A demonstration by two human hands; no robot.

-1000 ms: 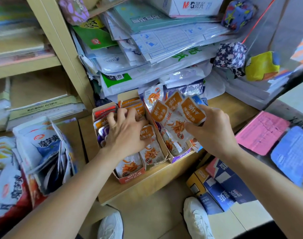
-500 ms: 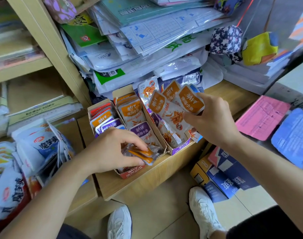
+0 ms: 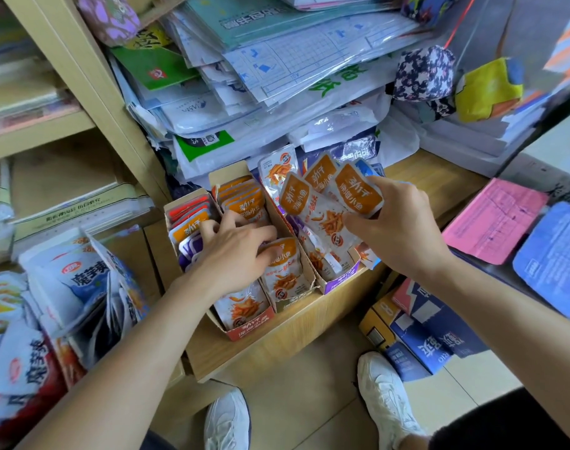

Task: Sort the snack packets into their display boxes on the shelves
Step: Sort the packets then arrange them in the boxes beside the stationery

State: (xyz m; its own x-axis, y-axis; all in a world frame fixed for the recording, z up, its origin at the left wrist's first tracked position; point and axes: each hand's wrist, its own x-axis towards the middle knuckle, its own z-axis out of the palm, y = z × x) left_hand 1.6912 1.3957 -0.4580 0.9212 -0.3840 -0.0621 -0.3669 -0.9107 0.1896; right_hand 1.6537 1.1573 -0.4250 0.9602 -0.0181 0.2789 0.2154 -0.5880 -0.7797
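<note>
Head view. Three open-topped cardboard display boxes stand side by side on the light wooden shelf (image 3: 277, 345). The red-fronted box (image 3: 249, 331) is at left, the brown-fronted box (image 3: 293, 298) in the middle and the purple-fronted box (image 3: 340, 280) at right. Each holds an upright row of small foil snack packets.

Right hand (image 3: 400, 232): grip clenched on a fan of orange-topped foil snack packets (image 3: 325, 203). The thumb lies across the front of the lowest packet and the fingers curl over the outermost one. The fan spreads up and to the left of the grip, above the rear half of the purple-fronted box. The packets overlap, so the count is unclear. Cannot tell whether the fan touches the packets below it.

Left hand (image 3: 234, 254): grip released, palm down, fingers spread. It lies across the packet rows of the red-fronted and brown-fronted boxes. The fingertips rest on an orange-topped packet (image 3: 283, 271) near the front of the middle box.

Surroundings:
- A slumped stack of plastic-wrapped paper pads (image 3: 277, 92) sits just behind the boxes.
- A heap of blue-and-white snack bags (image 3: 82, 274) lies to the left.
- A pink paper pack (image 3: 491, 219) lies to the right, with a blue pack (image 3: 553, 254) beside it.
- Blue cartons (image 3: 423, 329) and two white sneakers (image 3: 387, 397) are on the floor.
</note>
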